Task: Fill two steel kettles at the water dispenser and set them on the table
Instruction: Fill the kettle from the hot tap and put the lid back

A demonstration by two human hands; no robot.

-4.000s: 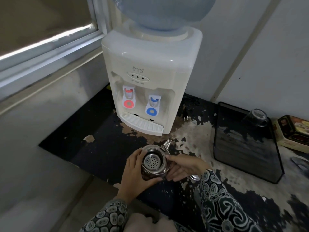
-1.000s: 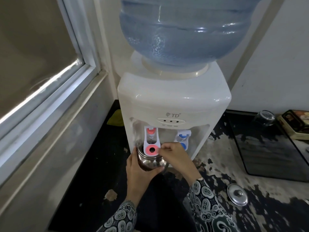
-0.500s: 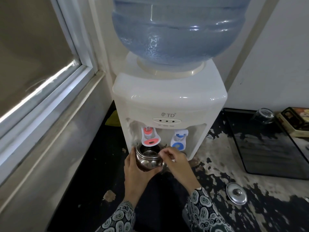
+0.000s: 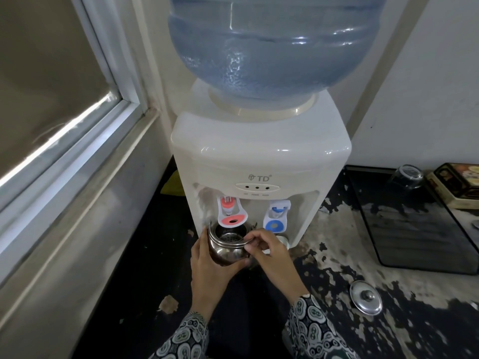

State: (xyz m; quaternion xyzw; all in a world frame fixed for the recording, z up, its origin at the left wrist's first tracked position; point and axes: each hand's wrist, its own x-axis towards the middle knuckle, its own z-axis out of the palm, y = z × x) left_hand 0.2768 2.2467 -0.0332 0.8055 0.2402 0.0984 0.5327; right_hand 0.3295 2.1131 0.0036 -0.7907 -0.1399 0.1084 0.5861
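— What can you not see?

— My left hand [image 4: 207, 265] covers the lower side of the kettle [image 4: 228, 251], and its spout is hidden. I cannot tell if water runs from the red tap [image 4: 230, 212].

— What is cut off?

— The bottle [image 4: 272, 47] at the top edge, the tin box [image 4: 456, 185] at the right edge.

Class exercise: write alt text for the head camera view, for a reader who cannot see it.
Two hands hold a lidless steel kettle under the red tap of a white water dispenser: the left hand wraps its body, the right hand pinches its wire handle. The kettle lid lies on the worn black counter to the right.
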